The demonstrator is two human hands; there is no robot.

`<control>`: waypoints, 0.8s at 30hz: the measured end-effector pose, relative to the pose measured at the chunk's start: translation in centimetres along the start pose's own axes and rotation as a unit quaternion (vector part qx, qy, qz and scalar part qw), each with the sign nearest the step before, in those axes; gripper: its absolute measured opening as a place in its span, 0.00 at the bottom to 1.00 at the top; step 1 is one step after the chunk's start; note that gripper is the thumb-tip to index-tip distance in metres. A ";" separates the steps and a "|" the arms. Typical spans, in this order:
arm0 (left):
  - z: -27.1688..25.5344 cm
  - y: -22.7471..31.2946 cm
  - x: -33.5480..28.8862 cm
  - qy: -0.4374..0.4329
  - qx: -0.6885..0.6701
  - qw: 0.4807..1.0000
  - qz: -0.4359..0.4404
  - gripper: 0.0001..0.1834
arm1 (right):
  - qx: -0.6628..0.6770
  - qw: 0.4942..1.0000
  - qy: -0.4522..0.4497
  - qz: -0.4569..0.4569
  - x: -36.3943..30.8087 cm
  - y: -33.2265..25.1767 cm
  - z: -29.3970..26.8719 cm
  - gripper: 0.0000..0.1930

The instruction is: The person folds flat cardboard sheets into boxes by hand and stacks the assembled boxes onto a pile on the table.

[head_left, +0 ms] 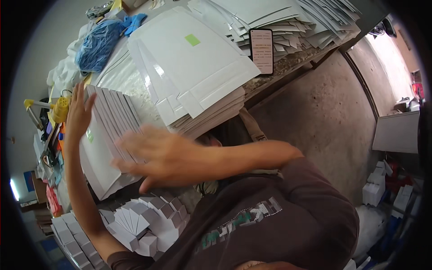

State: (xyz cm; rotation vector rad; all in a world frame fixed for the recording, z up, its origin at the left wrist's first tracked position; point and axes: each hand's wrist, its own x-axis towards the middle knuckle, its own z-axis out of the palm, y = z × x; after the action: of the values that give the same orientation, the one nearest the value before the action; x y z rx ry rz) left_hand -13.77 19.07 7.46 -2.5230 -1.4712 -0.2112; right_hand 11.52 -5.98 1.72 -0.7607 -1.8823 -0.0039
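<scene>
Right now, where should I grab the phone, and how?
Probably pinch the phone by the lower part of its right edge, coming from the right. Speckled table shows beside that edge, while papers crowd higher up and a white sheet comes close on its left.

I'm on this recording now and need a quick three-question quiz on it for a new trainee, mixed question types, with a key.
1. True or false: the phone has its display lit.
2. How does the right hand look? A) sharp; B) blurred; C) out of view.
3. Fill in the blank: in the picture, the left hand appears beside a lamp whose head is ____.

Key:
1. True.
2. B, blurred.
3. Yellow.
</scene>
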 end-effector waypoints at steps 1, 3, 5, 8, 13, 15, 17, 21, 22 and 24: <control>-3.2 6.4 -1.9 0.049 -0.013 0.992 0.118 0.33 | -0.079 0.995 0.001 0.066 -1.5 1.6 -5.7 0.30; -4.6 13.0 -9.0 -0.036 -0.192 0.971 0.140 0.33 | -0.176 0.950 0.087 0.241 -5.5 5.2 -13.4 0.26; -4.2 22.5 -12.8 0.091 -0.230 0.957 0.152 0.32 | -0.263 0.929 -0.005 0.262 -7.7 8.6 -16.6 0.32; 0.6 25.4 -12.6 0.124 -0.179 0.967 0.133 0.35 | -0.257 0.934 -0.052 0.243 -10.5 10.1 -13.8 0.34; 0.4 22.2 -13.7 0.114 -0.243 0.946 0.180 0.24 | -0.121 0.972 0.000 0.202 -10.9 7.6 -15.4 0.33; -0.7 22.2 -13.6 0.149 -0.275 0.932 0.181 0.21 | -0.082 0.978 0.016 0.190 -10.1 7.0 -15.8 0.33; -1.7 22.7 -13.4 0.187 -0.442 0.877 0.010 0.17 | 0.093 0.924 0.097 0.358 -8.4 6.5 -15.7 0.30; -1.6 23.2 -12.6 0.205 -0.533 0.806 -0.158 0.14 | 0.124 0.896 0.087 0.417 -5.9 6.0 -13.4 0.27; -0.8 23.1 -11.8 0.196 -0.480 0.842 -0.151 0.14 | -0.018 0.950 0.006 0.312 -5.2 6.4 -12.3 0.26; 0.3 22.8 -10.9 0.176 -0.368 0.903 -0.133 0.13 | -0.292 0.941 -0.154 0.067 -4.5 7.0 -10.9 0.24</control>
State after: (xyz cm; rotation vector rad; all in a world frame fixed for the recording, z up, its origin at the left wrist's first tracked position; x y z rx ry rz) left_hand 0.73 -0.91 2.16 -2.5404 -1.7981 -1.4300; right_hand 25.20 -6.38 0.49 -1.3576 -2.1455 -0.3943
